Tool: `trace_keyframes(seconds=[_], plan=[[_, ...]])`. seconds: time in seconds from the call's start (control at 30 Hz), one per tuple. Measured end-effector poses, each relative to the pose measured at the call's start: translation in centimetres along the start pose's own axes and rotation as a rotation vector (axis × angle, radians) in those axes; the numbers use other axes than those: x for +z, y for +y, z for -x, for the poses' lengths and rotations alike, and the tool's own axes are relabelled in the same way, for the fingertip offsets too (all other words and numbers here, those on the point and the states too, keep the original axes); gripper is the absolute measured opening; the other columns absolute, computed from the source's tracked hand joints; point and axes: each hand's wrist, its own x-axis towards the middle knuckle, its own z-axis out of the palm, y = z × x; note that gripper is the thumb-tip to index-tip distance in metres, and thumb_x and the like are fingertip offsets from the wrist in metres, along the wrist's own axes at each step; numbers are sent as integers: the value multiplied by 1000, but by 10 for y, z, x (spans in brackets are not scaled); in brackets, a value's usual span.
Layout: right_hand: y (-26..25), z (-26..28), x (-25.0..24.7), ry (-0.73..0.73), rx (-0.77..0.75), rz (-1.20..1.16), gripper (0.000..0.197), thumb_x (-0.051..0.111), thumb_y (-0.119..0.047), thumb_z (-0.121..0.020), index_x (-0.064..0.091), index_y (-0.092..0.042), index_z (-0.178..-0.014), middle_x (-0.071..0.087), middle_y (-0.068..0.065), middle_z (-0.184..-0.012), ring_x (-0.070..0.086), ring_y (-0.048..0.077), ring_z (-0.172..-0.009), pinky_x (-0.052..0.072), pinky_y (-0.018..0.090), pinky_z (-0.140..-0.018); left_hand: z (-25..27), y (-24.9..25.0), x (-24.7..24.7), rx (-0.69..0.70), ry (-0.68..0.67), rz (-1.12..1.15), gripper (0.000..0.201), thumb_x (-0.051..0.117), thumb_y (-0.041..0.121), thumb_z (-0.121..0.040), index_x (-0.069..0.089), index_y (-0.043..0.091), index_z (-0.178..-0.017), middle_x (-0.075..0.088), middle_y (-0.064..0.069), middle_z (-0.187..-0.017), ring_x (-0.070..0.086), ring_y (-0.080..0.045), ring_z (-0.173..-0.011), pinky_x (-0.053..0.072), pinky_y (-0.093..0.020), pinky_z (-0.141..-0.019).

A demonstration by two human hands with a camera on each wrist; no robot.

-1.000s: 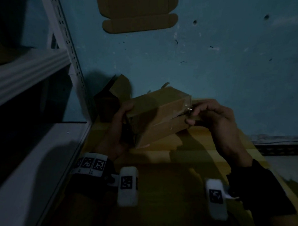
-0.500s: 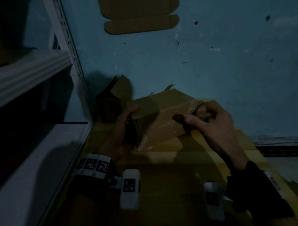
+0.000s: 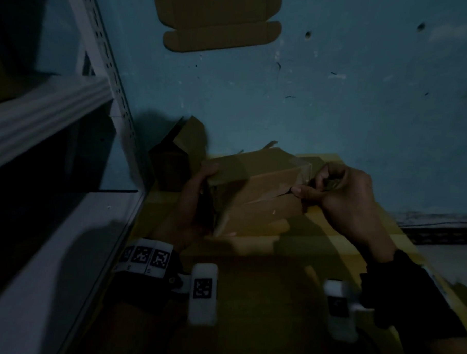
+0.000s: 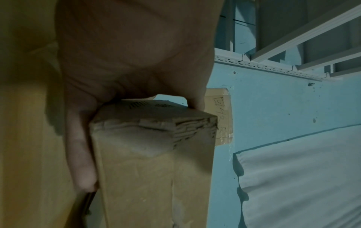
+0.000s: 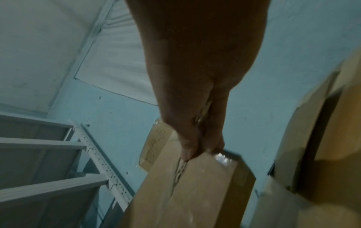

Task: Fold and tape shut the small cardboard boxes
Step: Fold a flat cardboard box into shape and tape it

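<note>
While the box [image 3: 256, 188] hangs above the yellow surface [image 3: 331, 234], near the middle of the head view, it is carried only at its two ends. The left hand [image 3: 196, 202] grips the end at nine o'clock, thumb along one side and fingers round the other. The right hand [image 3: 344, 192] pinches the end at three o'clock, fingertips closed narrowly on the edge by the seam, where glossy tape [image 5: 222, 158] catches the light. Whether those fingertips hold a loose tape end or only the cardboard I cannot tell.

The seam along the near face looks partly open, with a dark gap just left of the right fingertips. If the pinch pulls outward, the flap could lift and the tape could crease or stick crooked. A slack left grip would probably let the box twist, leaving the seam misaligned. The light is dim, so a wrinkle could go unnoticed.

At twelve o'clock a flat cardboard sheet [image 3: 220, 18] lies against the blue wall [image 3: 337, 101]; a white shelf rack [image 3: 68, 143] stands at nine o'clock.
</note>
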Motion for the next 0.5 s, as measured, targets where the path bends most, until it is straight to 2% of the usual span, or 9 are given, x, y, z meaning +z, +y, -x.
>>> trace_keyframes(seconds=[0.03, 0.1, 0.17, 0.3, 0.37, 0.43, 0.5], plan=[[1, 0, -1, -24, -14, -3, 40, 89, -14, -73, 52, -3, -64, 67, 8, -63, 71, 26, -63, 59, 54, -67, 0, 1, 0, 20, 29, 14, 44, 50, 47, -89, 71, 10, -94, 66, -10, -74, 62, -23, -57, 46, -32, -60], [0, 0, -5, -72, -40, -18, 39, 87, -14, -74, 52, 0, -65, 65, 7, -60, 70, 25, -61, 60, 46, -65, 1, 3, 0, 40, 72, 19, 37, 53, 43, -89, 70, 14, -105, 71, -7, -86, 67, -21, -71, 47, -35, -71], [-1, 1, -9, -114, -45, -51, 39, 86, -17, -74, 52, -1, -65, 65, 11, -59, 70, 24, -59, 58, 37, -62, 2, 3, -1, 38, 59, 18, 33, 49, 40, -94, 69, 15, -104, 72, -6, -87, 69, -19, -71, 50, -33, -69], [-1, 0, -13, -148, -14, -79, 38, 87, -10, -75, 51, 1, -66, 64, 23, -64, 70, 34, -62, 56, 53, -68, 5, 4, 0, -2, 49, 45, 37, 49, 39, -92, 65, 11, -111, 69, -6, -86, 68, -20, -69, 49, -33, -68], [-2, 1, -14, -160, -2, -93, 39, 87, -9, -74, 51, 2, -66, 64, 22, -65, 68, 41, -65, 56, 53, -69, 6, 6, 0, -8, 59, 39, 37, 50, 40, -90, 65, 12, -108, 68, -7, -86, 66, -21, -72, 47, -35, -70], [-4, 2, -16, -172, 25, -136, 40, 87, -11, -71, 50, 5, -68, 66, 22, -66, 69, 40, -64, 57, 46, -65, 7, 8, -1, -11, 77, 20, 43, 55, 44, -82, 66, 12, -110, 67, -10, -91, 62, -25, -79, 45, -36, -74], [-5, 2, -18, -170, 42, -185, 41, 86, -9, -69, 48, 6, -69, 64, 27, -68, 71, 31, -60, 57, 38, -61, 8, 8, -4, -20, 88, 19, 51, 57, 47, -79, 65, 12, -115, 68, -10, -92, 62, -25, -80, 45, -36, -74]])
